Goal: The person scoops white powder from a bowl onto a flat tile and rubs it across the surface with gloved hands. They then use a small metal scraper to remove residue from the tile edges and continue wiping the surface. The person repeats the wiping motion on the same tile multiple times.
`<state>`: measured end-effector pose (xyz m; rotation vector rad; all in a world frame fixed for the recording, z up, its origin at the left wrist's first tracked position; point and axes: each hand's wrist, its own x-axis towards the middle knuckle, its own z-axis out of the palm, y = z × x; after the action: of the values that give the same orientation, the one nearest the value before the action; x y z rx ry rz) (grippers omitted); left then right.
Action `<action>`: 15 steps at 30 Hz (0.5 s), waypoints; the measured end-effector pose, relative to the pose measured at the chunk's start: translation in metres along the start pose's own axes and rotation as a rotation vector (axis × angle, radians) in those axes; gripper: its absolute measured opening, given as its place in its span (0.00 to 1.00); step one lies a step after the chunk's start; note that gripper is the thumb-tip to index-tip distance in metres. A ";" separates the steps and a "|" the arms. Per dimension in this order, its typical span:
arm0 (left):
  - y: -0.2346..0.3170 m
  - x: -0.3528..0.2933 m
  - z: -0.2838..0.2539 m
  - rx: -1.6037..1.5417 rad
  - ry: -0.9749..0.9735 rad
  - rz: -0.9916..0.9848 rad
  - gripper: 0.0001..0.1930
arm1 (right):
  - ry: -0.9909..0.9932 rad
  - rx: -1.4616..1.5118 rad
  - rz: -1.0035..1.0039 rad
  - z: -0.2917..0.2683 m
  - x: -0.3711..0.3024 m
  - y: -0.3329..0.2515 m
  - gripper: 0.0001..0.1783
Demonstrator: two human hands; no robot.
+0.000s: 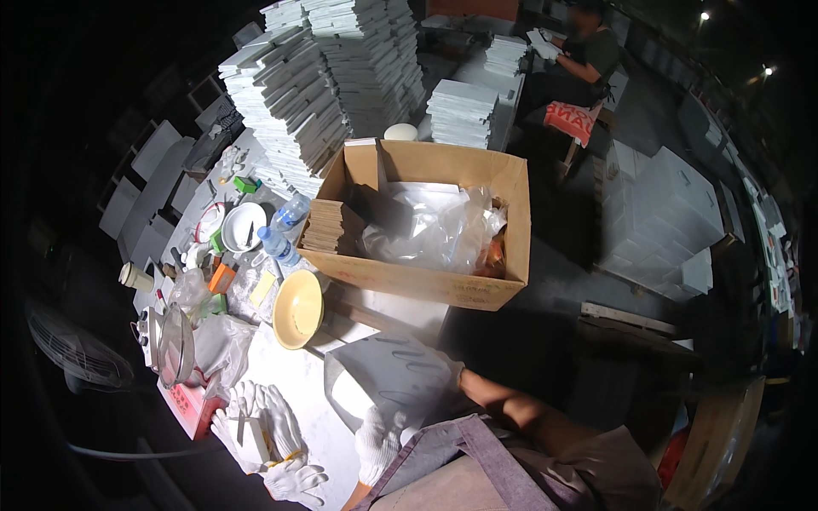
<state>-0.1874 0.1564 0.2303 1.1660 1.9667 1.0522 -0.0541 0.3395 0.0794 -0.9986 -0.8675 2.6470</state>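
Your left hand [377, 443], in a white knitted glove, is at the lower edge of a grey sheet-like piece [405, 366] with dark script marks, its fingers close together; you cannot tell from this view whether they pinch the edge or only rest against it. Your right hand [455, 371] is at the piece's right side and mostly hidden, so whether it is spread or pinching cannot be told; the bare forearm [511, 404] behind it comes in from the lower right. The grey piece is in front of you, tilted over the near part of the white counter [331, 456], its left side curving round a bright white area. Beyond it is an open cardboard box [486, 294] holding clear plastic wrapping [430, 234], with a stack of brown cardboard pieces [331, 228] in its left corner. Just beside the box's near left corner, a yellow bowl [298, 311] tips toward you, with plastic bottles [279, 247] and a white bowl [242, 228] farther up. To your left, spare white gloves [281, 426] lie in a heap with a small white block [250, 440] on them. Tall stacks of white slabs [285, 102] rise beyond, and at the upper right a seated co-worker [601, 60] handles a white piece [542, 43].
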 end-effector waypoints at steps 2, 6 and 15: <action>-0.006 -0.002 0.000 0.003 0.015 0.068 0.15 | -0.014 0.004 -0.006 0.004 -0.003 0.002 0.29; -0.023 -0.005 0.001 0.017 0.006 -0.011 0.18 | -0.032 -0.003 -0.017 0.011 -0.013 0.005 0.30; -0.056 -0.015 0.007 -0.164 0.040 -0.010 0.20 | -0.063 -0.008 -0.051 0.015 -0.049 0.016 0.32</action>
<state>-0.1986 0.1286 0.1803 1.0531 1.8752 1.2159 -0.0267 0.3021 0.1062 -0.8874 -0.9055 2.6473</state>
